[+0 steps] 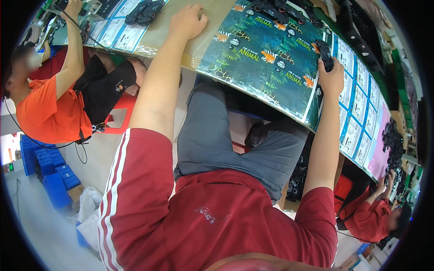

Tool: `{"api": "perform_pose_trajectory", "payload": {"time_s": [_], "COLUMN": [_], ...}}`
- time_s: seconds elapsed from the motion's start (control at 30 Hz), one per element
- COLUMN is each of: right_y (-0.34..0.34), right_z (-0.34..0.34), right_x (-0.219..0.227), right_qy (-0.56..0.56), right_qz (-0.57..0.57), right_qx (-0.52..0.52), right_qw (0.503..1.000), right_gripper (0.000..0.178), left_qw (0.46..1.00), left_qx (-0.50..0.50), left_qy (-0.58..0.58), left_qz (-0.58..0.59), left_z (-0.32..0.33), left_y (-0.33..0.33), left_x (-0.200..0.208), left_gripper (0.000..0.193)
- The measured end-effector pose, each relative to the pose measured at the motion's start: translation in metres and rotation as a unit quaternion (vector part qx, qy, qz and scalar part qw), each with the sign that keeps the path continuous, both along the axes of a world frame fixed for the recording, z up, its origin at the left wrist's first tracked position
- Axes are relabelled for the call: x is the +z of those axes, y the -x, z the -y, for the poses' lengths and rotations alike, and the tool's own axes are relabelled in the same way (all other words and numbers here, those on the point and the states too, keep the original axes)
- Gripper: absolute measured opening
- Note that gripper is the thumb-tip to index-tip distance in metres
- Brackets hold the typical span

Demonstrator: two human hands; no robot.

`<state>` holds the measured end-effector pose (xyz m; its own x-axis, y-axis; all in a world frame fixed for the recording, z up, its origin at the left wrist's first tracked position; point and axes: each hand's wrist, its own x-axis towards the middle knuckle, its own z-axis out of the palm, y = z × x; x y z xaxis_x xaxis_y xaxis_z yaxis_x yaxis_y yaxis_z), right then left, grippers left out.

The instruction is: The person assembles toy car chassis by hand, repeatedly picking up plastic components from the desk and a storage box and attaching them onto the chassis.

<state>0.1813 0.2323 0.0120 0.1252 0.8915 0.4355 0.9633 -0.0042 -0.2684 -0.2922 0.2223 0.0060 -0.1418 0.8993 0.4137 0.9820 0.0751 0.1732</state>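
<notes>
My right hand (331, 79) grips a small black toy car body (323, 55) with wheels, near the right side of a green, animal-printed sheet (253, 58). My left hand (186, 21) rests on the brown, tape-covered cardboard (210, 34) on the table. Its thumb stands apart, and nothing shows in it. Several black toy car bodies (273, 11) lie at the far edge of the green sheet. Another cluster of black car parts (144, 12) sits beyond my left hand, on blue-and-white printed sheets (118, 29).
A person in an orange shirt (52, 110) sits at the left; one in red (370, 221) works at the right. Black parts (393, 140) pile up on a pink surface (379, 159). A black bin (361, 36) stands beyond my right hand. Blue bins (56, 185) stand at lower left.
</notes>
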Motion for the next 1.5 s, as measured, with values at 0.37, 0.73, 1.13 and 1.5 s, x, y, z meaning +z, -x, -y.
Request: {"api": "perform_pose_trajectory", "payload": {"time_s": [0.37,0.73,1.13,1.5], "right_y": [-0.003,-0.007,-0.007,-0.008], "right_z": [0.000,0.001,0.003,0.039], "right_x": [0.000,-0.001,-0.001,-0.006], "right_qy": [0.010,0.017,-0.007,-0.037], "right_qz": [-0.006,0.004,-0.007,-0.058], "right_qx": [-0.008,-0.010,-0.001,0.087], "right_qw": [1.000,1.000,1.000,0.994], "right_gripper": [0.062,0.062,0.060,0.056], "left_qw": [1.000,0.999,1.000,0.997], "left_qx": [-0.007,-0.006,-0.009,-0.012], "left_qy": [0.012,0.008,0.014,0.070], "left_qz": [-0.010,0.040,0.001,0.016], "left_z": [0.000,0.005,-0.002,-0.015], "left_y": [-0.006,-0.017,-0.007,0.012], "left_x": [0.005,0.015,0.002,-0.002], "left_gripper": [0.040,0.037,0.044,0.044]}}
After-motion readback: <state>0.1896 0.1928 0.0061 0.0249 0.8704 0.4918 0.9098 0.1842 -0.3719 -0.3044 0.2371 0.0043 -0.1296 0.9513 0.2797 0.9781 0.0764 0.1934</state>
